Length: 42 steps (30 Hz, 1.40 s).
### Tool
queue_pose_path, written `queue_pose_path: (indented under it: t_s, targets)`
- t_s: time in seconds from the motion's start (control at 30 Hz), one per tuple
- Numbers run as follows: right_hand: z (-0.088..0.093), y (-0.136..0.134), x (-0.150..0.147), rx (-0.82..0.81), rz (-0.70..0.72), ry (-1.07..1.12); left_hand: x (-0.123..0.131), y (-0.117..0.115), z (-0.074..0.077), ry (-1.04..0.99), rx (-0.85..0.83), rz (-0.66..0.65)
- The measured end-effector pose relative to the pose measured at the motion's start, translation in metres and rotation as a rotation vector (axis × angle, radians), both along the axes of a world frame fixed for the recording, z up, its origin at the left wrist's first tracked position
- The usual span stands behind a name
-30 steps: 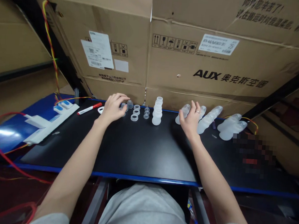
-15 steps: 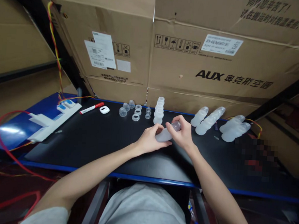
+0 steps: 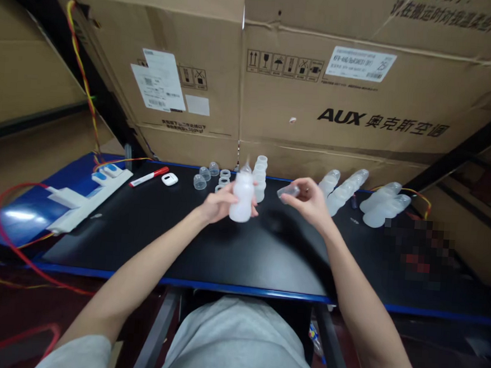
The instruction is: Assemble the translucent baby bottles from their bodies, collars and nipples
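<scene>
My left hand (image 3: 218,203) is wrapped round a milky white baby bottle (image 3: 241,198), held upright above the black table with its clear nipple showing on top. To the right, my right hand (image 3: 313,203) pinches a clear dome cap (image 3: 287,191) by its side, apart from the bottle. Behind the held bottle stands a row of open bottle bodies (image 3: 260,176), partly hidden. Left of it are several rings (image 3: 224,181) and loose clear caps (image 3: 199,181). Capped baby bottles (image 3: 348,192) stand in rows past my right hand.
A large cardboard box (image 3: 277,96) walls off the back of the table (image 3: 240,256). On the left lie a white power strip (image 3: 90,201) with cables, a red-capped marker (image 3: 148,177) and a small white case (image 3: 169,179). More capped bottles (image 3: 380,211) stand at the far right.
The clear cap has come off the bottle. My left hand has moved left and tipped the bottle upright, exposing its nipple. My right hand has moved right with the cap.
</scene>
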State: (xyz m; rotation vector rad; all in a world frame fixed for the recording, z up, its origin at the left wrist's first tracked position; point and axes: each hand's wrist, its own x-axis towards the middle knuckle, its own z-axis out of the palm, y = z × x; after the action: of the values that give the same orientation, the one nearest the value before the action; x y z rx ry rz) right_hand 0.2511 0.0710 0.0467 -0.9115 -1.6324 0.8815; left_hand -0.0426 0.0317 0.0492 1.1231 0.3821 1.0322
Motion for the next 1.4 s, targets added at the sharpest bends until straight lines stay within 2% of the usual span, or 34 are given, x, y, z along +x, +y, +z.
queue_pose_path:
  t_s: [0.13, 0.3, 0.5, 0.63, 0.7, 0.77, 0.87, 0.97, 1.03, 1.1, 1.23, 1.33, 1.4]
  targets:
    - [-0.035, -0.012, -0.037, 0.045, 0.149, -0.199, -0.042, 0.021, 0.021, -0.064, 0.079, 0.337]
    - [-0.069, -0.017, -0.104, 0.121, 0.316, -0.315, -0.081, 0.037, 0.027, 0.016, 0.14, 0.564]
    - [-0.078, -0.005, -0.189, 0.135, 0.41, -0.357, -0.106, 0.04, 0.028, -0.005, 0.184, 0.718]
    - [-0.083, 0.004, -0.247, 0.154, 0.418, -0.356, -0.118, 0.043, 0.027, 0.017, 0.253, 0.841]
    - [-0.085, 0.009, -0.267, 0.136, 0.393, -0.332, -0.121, 0.044, 0.025, 0.057, 0.307, 0.906]
    - [-0.083, 0.012, -0.276, 0.114, 0.349, -0.254, -0.122, 0.044, 0.022, 0.122, 0.375, 0.965]
    - [-0.068, 0.013, -0.261, 0.111, 0.239, -0.038, -0.116, 0.04, 0.02, 0.306, 0.489, 1.033]
    - [-0.038, 0.007, -0.22, 0.133, 0.118, 0.103, -0.097, 0.03, 0.017, 0.652, 0.643, 1.075]
    - [-0.018, 0.001, -0.187, 0.207, 0.074, 0.014, -0.077, 0.021, 0.015, 0.881, 0.726, 1.025]
    - [-0.004, -0.007, -0.156, 0.258, 0.016, -0.158, -0.054, 0.012, 0.012, 1.002, 0.768, 0.908]
    - [0.0, -0.024, -0.114, 0.303, -0.024, -0.267, -0.017, -0.002, 0.005, 1.03, 0.753, 0.715]
    - [-0.006, -0.034, -0.098, 0.287, -0.032, -0.264, -0.003, -0.009, 0.001, 1.017, 0.657, 0.599]
    - [-0.009, -0.038, -0.091, 0.281, -0.07, -0.285, 0.004, -0.013, 0.0, 1.015, 0.653, 0.559]
